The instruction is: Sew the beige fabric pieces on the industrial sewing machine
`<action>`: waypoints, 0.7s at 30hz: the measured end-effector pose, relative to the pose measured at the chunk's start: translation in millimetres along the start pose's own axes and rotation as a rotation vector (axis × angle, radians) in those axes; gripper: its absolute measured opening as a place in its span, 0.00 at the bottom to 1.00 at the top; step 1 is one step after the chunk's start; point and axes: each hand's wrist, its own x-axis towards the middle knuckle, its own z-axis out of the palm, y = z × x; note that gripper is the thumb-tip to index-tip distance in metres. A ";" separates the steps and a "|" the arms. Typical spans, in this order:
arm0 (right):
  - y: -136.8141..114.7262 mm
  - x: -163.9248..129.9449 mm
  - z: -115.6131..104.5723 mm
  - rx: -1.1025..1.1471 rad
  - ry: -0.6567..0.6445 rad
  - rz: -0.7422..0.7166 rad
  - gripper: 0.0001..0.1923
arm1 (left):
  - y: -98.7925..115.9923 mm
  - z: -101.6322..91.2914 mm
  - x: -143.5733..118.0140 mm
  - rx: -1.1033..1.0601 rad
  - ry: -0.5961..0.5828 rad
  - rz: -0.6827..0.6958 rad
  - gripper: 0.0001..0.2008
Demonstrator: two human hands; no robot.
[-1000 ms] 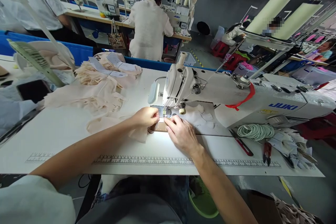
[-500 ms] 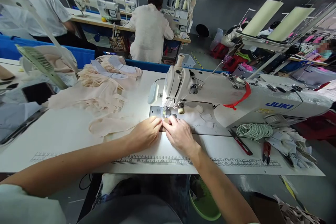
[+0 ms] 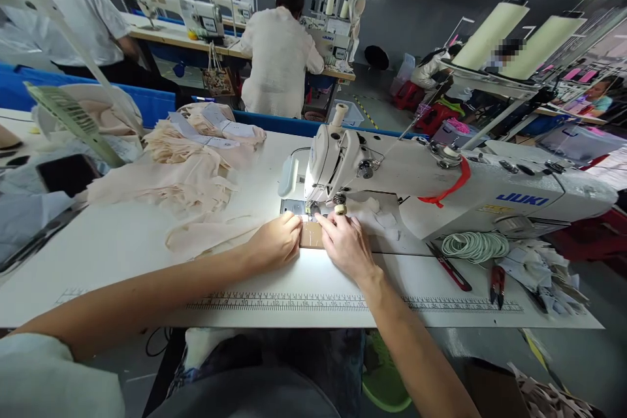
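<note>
Hands first: our left hand (image 3: 274,241) lies curled, knuckles up, fingertips pressing the left edge of a small tan fabric piece (image 3: 312,235) flat on the table; our right hand (image 3: 347,245) rests half open on its right edge, fingers stretched toward the needle area. Whether either hand pinches the piece or only presses it, we cannot tell. The piece lies just in front of the presser foot of the white sewing machine (image 3: 441,189), whose head rises right over our fingertips and blocks the way forward. Left of our left hand, loose beige fabric (image 3: 206,232) trails toward a larger pile (image 3: 186,163). Right of our right hand lie a coil of pale elastic (image 3: 474,245), a red-handled tool (image 3: 450,266) and snips (image 3: 497,282). Nearer us the white table (image 3: 122,255) runs bare to its printed ruler (image 3: 294,302) at the edge. Beyond, a person in a white shirt (image 3: 279,59) sits at another machine.
</note>
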 end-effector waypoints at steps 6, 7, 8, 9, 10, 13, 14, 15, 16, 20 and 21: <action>7.3 -2.3 6.1 0.016 0.037 0.010 0.21 | -8.5 7.3 8.9 -0.009 0.030 0.026 0.13; 7.9 -2.6 6.3 0.015 0.044 0.010 0.21 | -9.2 7.9 9.5 -0.009 0.038 0.032 0.14; 8.4 -2.8 6.3 0.013 0.051 0.008 0.21 | -9.8 8.4 9.9 -0.005 0.043 0.039 0.14; 8.7 -3.2 6.2 0.011 0.057 0.006 0.21 | -10.3 8.8 10.1 0.003 0.045 0.046 0.13; 8.9 -3.6 6.3 0.010 0.061 0.004 0.21 | -10.7 9.1 10.1 0.014 0.044 0.053 0.13; 8.3 -5.7 7.6 0.010 0.064 0.002 0.20 | -11.4 9.5 9.5 0.047 0.041 0.064 0.12; 7.9 -6.4 8.3 0.015 0.063 0.006 0.20 | -11.3 9.3 9.3 0.053 0.039 0.068 0.12; 7.7 -6.7 9.0 0.027 0.064 0.012 0.19 | -11.1 8.8 9.2 0.055 0.037 0.070 0.12; 7.8 -6.6 9.5 0.050 0.069 0.023 0.19 | -10.8 8.1 9.1 0.055 0.036 0.069 0.13; 14.5 2.9 9.1 0.216 0.092 0.125 0.15 | -9.2 3.9 9.9 0.039 0.037 0.066 0.14; 17.7 7.4 8.6 0.251 0.089 0.165 0.15 | -8.9 3.0 10.3 0.037 0.038 0.069 0.14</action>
